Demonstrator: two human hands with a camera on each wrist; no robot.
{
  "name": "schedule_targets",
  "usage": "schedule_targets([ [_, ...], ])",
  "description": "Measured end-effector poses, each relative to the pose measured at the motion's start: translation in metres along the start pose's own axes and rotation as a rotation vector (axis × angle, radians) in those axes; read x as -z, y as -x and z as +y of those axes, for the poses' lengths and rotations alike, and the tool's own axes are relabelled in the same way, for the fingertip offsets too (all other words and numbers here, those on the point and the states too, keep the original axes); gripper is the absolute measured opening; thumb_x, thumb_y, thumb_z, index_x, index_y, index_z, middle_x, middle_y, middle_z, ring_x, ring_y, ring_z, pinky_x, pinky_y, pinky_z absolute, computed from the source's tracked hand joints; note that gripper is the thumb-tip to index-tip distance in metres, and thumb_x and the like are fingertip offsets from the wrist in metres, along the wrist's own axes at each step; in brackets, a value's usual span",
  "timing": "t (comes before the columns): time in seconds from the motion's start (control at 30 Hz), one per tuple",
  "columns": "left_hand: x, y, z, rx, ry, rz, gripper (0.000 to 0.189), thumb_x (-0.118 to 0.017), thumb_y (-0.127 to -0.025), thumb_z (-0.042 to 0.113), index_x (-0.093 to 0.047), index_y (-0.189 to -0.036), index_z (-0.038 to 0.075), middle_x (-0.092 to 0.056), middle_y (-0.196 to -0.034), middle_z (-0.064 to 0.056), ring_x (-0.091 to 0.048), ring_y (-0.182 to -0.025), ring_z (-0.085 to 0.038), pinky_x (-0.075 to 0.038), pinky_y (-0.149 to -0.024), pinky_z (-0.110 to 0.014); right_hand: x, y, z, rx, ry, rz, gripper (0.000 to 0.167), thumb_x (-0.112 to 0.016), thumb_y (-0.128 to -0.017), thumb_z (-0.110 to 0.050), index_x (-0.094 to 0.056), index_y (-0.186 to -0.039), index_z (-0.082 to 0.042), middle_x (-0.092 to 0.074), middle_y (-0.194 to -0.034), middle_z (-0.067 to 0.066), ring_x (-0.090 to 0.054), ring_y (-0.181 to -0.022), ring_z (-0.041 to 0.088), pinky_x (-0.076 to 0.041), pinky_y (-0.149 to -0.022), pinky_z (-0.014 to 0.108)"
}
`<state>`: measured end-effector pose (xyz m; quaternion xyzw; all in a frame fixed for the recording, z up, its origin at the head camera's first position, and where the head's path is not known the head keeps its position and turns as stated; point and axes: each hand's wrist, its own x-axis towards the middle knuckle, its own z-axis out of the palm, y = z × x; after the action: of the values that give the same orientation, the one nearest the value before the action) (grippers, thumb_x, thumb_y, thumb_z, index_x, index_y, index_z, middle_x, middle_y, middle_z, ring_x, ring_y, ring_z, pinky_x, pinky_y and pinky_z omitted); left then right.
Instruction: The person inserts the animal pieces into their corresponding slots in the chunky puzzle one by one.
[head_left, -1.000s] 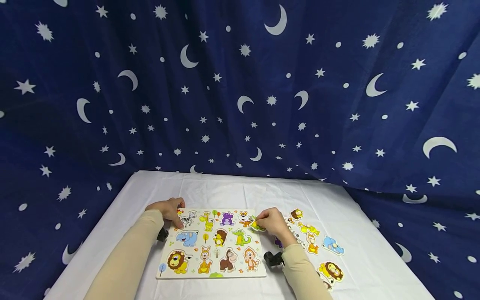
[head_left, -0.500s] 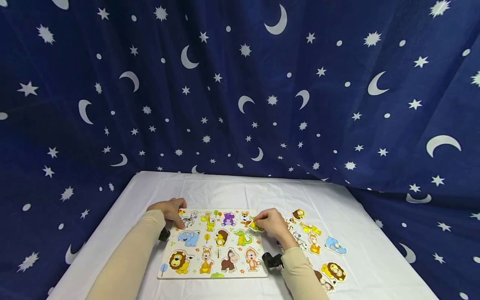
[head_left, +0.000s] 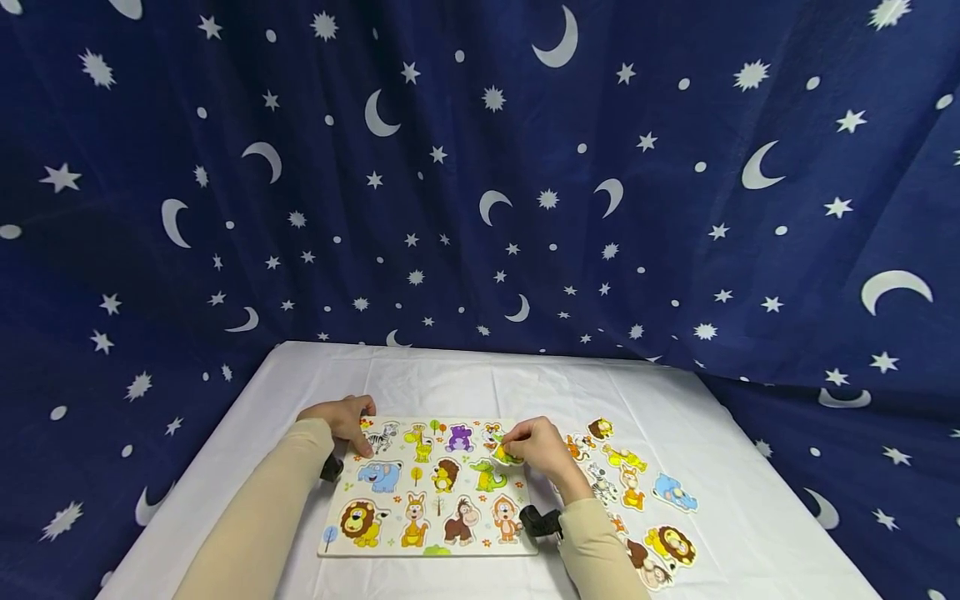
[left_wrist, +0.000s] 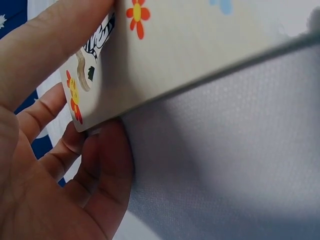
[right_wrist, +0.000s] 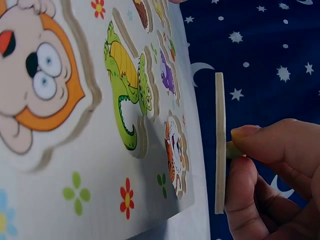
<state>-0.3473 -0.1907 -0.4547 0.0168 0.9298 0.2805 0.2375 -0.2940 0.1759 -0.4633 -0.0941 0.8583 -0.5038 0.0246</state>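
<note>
My left hand [head_left: 339, 418] holds the far left corner of a white animal puzzle board [left_wrist: 175, 55]. In the left wrist view its thumb lies over the zebra picture, and the other fingers curl at the board's edge. My right hand [head_left: 546, 452] pinches a green crocodile puzzle piece [head_left: 507, 452] by a small peg. The right wrist view shows that piece [right_wrist: 220, 145] edge-on, lifted apart from the board. In the head view it covers part of the tiger recess [head_left: 491, 432]. The crocodile recess [right_wrist: 125, 95] is visible nearby.
Loose animal pieces lie right of the board, among them a blue elephant [head_left: 675, 492], a lion [head_left: 670, 546], a giraffe [head_left: 624, 457], a kangaroo [head_left: 632, 487] and a hedgehog [head_left: 600, 428]. A white cloth [head_left: 450, 383] covers the table. A dark blue star-patterned curtain [head_left: 450, 208] hangs behind.
My right hand has moved slightly left with the crocodile piece, further over the board's right edge. The left hand keeps its place at the corner. The head view has shifted a little.
</note>
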Motion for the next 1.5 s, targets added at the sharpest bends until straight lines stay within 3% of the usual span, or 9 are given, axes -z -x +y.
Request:
schedule_targets([
  [0.9, -0.006, -0.001, -0.001, 0.008, 0.003, 0.006, 0.066, -0.096, -0.06, 0.016, -0.054, -0.11, 0.015, -0.053, -0.11, -0.009, -0.054, -0.098, -0.025, -0.043, -0.083, -0.034, -0.011, 0.008, 0.008, 0.035, -0.02, -0.033, 0.007, -0.071, -0.076, 0.009, -0.074, -0.083, 0.007, -0.072, -0.078, 0.018, -0.056, -0.064, 0.008, -0.047, -0.059, 0.022],
  [1.17, -0.005, 0.0, -0.002, -0.049, 0.052, -0.001, 0.063, -0.094, -0.061, 0.007, -0.053, -0.109, 0.01, -0.051, -0.108, -0.012, -0.052, -0.099, -0.026, -0.044, -0.083, -0.032, -0.013, 0.009, 0.007, 0.06, 0.021, -0.065, 0.007, -0.07, -0.077, 0.007, -0.075, -0.082, 0.004, -0.073, -0.078, 0.015, -0.056, -0.064, 0.007, -0.047, -0.059, 0.022],
  [1.5, -0.002, 0.002, 0.0, -0.019, 0.061, 0.004, 0.064, -0.094, -0.062, 0.007, -0.053, -0.111, 0.011, -0.051, -0.109, -0.011, -0.051, -0.099, -0.026, -0.044, -0.083, -0.034, -0.014, 0.008, 0.003, 0.072, 0.027, -0.103, 0.009, -0.07, -0.077, 0.008, -0.075, -0.082, 0.003, -0.073, -0.078, 0.014, -0.056, -0.064, 0.01, -0.046, -0.057, 0.023],
])
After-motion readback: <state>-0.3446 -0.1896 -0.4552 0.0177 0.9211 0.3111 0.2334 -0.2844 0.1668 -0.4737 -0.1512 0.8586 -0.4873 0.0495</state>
